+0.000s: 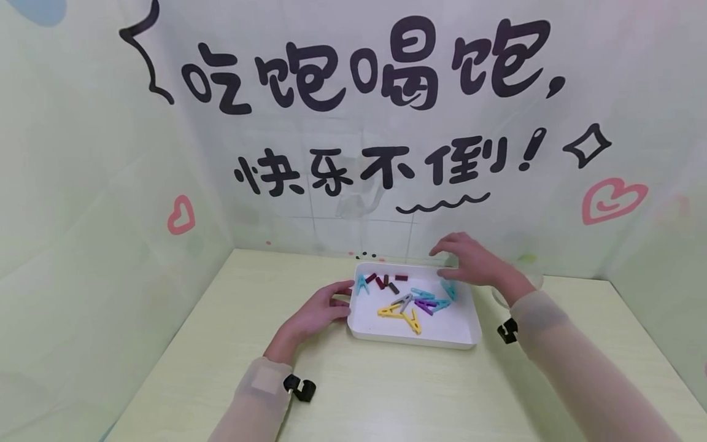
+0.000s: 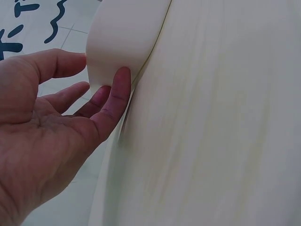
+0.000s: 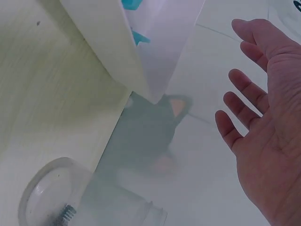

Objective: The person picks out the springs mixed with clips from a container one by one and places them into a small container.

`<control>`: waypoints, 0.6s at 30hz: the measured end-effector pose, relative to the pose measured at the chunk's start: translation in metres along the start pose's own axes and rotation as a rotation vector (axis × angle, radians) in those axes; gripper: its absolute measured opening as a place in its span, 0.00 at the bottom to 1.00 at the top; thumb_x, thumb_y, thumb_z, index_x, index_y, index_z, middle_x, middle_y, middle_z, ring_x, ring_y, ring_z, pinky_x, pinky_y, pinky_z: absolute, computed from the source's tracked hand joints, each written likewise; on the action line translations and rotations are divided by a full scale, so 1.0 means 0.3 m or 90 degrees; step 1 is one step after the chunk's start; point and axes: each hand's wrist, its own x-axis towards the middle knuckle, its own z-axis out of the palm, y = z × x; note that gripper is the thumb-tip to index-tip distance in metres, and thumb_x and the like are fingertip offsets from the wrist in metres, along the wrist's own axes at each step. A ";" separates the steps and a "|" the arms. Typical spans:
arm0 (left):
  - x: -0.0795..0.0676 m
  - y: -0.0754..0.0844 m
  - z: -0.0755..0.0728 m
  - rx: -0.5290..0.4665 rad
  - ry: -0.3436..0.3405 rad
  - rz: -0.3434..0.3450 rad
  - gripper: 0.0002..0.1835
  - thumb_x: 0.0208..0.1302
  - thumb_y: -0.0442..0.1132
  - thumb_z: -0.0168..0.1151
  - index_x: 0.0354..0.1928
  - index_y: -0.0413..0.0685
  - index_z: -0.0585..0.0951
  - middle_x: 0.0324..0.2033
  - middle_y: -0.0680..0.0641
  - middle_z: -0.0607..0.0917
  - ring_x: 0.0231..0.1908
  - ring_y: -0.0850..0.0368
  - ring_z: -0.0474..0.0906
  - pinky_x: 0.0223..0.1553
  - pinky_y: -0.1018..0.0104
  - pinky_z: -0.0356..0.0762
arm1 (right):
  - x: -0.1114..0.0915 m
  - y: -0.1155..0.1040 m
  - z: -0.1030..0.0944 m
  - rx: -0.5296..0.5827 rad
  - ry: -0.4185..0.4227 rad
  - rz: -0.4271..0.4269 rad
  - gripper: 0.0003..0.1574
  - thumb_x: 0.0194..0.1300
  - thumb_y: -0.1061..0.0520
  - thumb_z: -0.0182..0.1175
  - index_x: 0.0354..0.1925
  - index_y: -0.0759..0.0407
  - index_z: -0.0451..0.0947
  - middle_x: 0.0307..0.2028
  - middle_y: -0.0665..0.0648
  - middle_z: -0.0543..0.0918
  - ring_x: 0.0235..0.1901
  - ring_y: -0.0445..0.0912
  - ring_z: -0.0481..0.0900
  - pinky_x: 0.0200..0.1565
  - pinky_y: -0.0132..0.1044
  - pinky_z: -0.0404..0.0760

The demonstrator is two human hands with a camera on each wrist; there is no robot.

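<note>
A white tray stands on the table, holding plastic clothespins in several colours: teal, yellow, grey and purple. Several small dark red and brown pieces lie toward its back. At the tray's left side, my left hand rests its fingertips against the outer wall, fingers loosely bent, as the left wrist view shows. My right hand hovers over the back right corner with nothing in it, its fingers spread and slightly bent. A teal clothespin lies just under that hand.
A clear plastic container is right of the tray, partly behind my right wrist in the head view. Something dark and ridged shows through it. A printed curtain closes off the back and sides of the table.
</note>
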 end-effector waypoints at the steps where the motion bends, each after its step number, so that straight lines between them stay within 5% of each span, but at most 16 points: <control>1: 0.001 -0.001 0.000 0.000 -0.001 -0.001 0.34 0.74 0.28 0.60 0.80 0.40 0.65 0.69 0.37 0.74 0.59 0.43 0.80 0.56 0.55 0.85 | 0.009 -0.006 0.007 -0.003 -0.006 -0.001 0.26 0.66 0.53 0.75 0.61 0.56 0.85 0.63 0.64 0.79 0.66 0.63 0.69 0.67 0.65 0.71; 18: 0.001 -0.005 -0.006 -0.004 -0.003 0.001 0.34 0.74 0.28 0.60 0.80 0.41 0.66 0.68 0.38 0.75 0.59 0.44 0.80 0.55 0.55 0.86 | 0.151 -0.118 0.079 -0.085 -0.098 -0.027 0.18 0.68 0.49 0.73 0.55 0.44 0.87 0.64 0.58 0.78 0.67 0.59 0.69 0.69 0.63 0.70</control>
